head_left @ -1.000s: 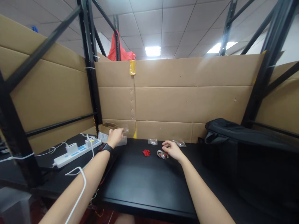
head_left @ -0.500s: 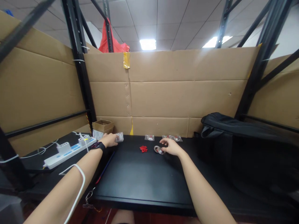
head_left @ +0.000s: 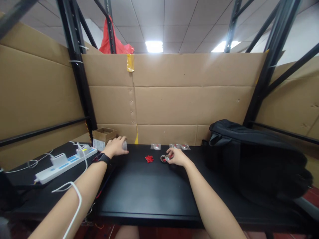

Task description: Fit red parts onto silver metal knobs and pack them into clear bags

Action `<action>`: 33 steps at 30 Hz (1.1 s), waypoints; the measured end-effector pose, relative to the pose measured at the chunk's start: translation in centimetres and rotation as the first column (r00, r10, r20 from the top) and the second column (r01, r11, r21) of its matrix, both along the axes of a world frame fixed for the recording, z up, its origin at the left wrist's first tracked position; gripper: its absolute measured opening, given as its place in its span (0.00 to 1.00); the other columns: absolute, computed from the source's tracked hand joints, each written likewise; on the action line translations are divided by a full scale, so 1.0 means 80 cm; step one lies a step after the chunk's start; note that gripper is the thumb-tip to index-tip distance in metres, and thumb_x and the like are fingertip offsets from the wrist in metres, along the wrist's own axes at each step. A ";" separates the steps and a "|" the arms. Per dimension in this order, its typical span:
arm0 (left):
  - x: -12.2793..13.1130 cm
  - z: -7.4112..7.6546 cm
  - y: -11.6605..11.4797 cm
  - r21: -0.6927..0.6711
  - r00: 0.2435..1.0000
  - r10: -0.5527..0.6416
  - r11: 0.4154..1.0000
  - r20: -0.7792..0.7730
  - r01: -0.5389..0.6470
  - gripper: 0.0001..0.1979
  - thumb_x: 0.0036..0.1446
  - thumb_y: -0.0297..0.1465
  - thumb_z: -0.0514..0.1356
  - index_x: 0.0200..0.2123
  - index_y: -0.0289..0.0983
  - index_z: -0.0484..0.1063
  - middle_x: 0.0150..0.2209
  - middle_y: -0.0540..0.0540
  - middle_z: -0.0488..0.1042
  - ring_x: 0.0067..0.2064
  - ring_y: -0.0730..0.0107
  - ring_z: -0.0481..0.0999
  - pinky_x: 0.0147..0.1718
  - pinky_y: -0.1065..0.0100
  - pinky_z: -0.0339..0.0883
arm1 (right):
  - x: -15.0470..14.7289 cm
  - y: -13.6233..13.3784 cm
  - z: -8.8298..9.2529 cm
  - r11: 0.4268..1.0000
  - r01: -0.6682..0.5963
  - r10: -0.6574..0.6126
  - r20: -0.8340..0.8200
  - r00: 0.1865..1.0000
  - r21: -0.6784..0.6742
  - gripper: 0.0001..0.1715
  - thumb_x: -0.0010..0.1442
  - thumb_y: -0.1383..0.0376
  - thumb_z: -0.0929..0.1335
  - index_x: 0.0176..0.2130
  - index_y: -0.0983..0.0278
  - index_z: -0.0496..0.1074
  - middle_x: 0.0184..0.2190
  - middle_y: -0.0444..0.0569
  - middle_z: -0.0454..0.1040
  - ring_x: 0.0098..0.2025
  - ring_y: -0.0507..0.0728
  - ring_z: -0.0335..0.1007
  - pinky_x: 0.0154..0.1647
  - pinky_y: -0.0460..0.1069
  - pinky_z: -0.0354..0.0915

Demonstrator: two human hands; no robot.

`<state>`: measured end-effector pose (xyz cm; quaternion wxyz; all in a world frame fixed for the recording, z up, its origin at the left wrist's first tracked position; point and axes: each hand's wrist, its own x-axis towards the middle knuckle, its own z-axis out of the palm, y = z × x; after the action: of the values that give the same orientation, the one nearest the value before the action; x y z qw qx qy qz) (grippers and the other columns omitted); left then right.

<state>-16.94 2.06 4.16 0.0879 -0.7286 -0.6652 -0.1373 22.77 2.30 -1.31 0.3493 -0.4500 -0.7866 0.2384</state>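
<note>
At the back left of the black table, my left hand has its fingers and thumb curled around a clear plastic packet; the hand partly hides it. My right hand pinches a small round silvery piece with red on it, low over the table. Against it on the left is a ring-like round piece. A small pile of red pieces lies left of my right hand. Behind are several clear packets, one alone and others together, with round items inside.
An open cardboard box stands behind my left hand. A white power strip with plugs and a cable lies at left. A large black bag fills the right side. Cardboard walls and black posts enclose the table.
My left hand has moved right over the clear packet, covering more of it. My right hand's fingers have closed in on the round silvery piece. The view has shifted slightly to the right.
</note>
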 end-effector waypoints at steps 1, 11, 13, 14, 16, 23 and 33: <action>0.016 0.003 -0.006 0.116 0.994 -0.068 0.992 0.088 0.058 0.36 0.47 0.46 0.64 0.59 0.41 0.66 0.57 0.37 0.72 0.58 0.44 0.69 0.55 0.51 0.61 | -0.001 -0.001 0.003 1.000 -0.005 0.006 -0.060 0.998 0.012 0.28 0.36 0.71 0.77 0.41 0.63 0.77 0.33 0.46 0.77 0.31 0.53 0.72 0.37 0.49 0.68; 0.222 -0.020 -0.052 0.418 0.444 -0.633 0.764 0.634 0.491 0.09 0.56 0.34 0.63 0.39 0.40 0.79 0.37 0.46 0.81 0.38 0.63 0.79 0.41 0.66 0.70 | -0.039 -0.037 0.038 0.978 -0.210 0.165 -0.612 0.774 -0.002 0.30 0.45 0.61 0.78 0.47 0.61 0.71 0.44 0.51 0.78 0.46 0.57 0.76 0.54 0.54 0.69; 0.231 -0.029 -0.054 0.444 0.432 -0.610 0.787 0.665 0.428 0.07 0.57 0.33 0.62 0.39 0.40 0.79 0.36 0.46 0.81 0.37 0.64 0.78 0.40 0.67 0.69 | -0.044 -0.040 0.038 0.977 -0.212 0.172 -0.614 0.770 0.008 0.29 0.45 0.61 0.78 0.46 0.61 0.71 0.44 0.51 0.78 0.46 0.57 0.77 0.54 0.55 0.70; 0.231 -0.033 -0.054 0.452 0.435 -0.605 0.792 0.667 0.409 0.07 0.58 0.32 0.61 0.38 0.40 0.78 0.35 0.46 0.81 0.37 0.64 0.78 0.40 0.67 0.69 | -0.046 -0.039 0.037 0.976 -0.220 0.178 -0.608 0.773 0.006 0.29 0.45 0.61 0.78 0.46 0.61 0.71 0.44 0.51 0.78 0.45 0.57 0.77 0.54 0.55 0.70; 0.227 -0.038 -0.055 0.465 0.453 -0.617 0.785 0.644 0.409 0.07 0.60 0.32 0.60 0.38 0.40 0.78 0.36 0.45 0.80 0.37 0.64 0.77 0.40 0.67 0.68 | -0.049 -0.038 0.035 0.973 -0.231 0.188 -0.593 0.783 0.002 0.29 0.45 0.61 0.78 0.46 0.61 0.71 0.43 0.51 0.78 0.44 0.57 0.77 0.52 0.55 0.71; 0.210 -0.040 -0.046 0.429 0.604 -0.645 0.763 0.467 0.483 0.07 0.64 0.32 0.56 0.38 0.39 0.74 0.36 0.46 0.78 0.37 0.66 0.75 0.40 0.68 0.65 | -0.055 -0.032 0.029 0.988 -0.153 0.113 -0.571 0.813 -0.023 0.28 0.41 0.65 0.78 0.43 0.62 0.70 0.38 0.48 0.78 0.37 0.54 0.76 0.45 0.52 0.73; 0.152 -0.054 -0.019 0.205 0.840 -0.456 0.889 0.295 0.410 0.08 0.59 0.35 0.60 0.31 0.40 0.77 0.35 0.46 0.79 0.38 0.63 0.77 0.42 0.67 0.65 | 0.022 -0.004 0.032 0.975 0.203 -0.182 -0.194 0.964 0.093 0.20 0.41 0.67 0.75 0.37 0.63 0.74 0.34 0.46 0.79 0.33 0.53 0.74 0.38 0.47 0.69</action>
<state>-4.77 0.53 -0.17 -0.0110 -0.8184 -0.4774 -0.3195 24.54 1.98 1.25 0.4668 -0.4801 -0.7154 0.1995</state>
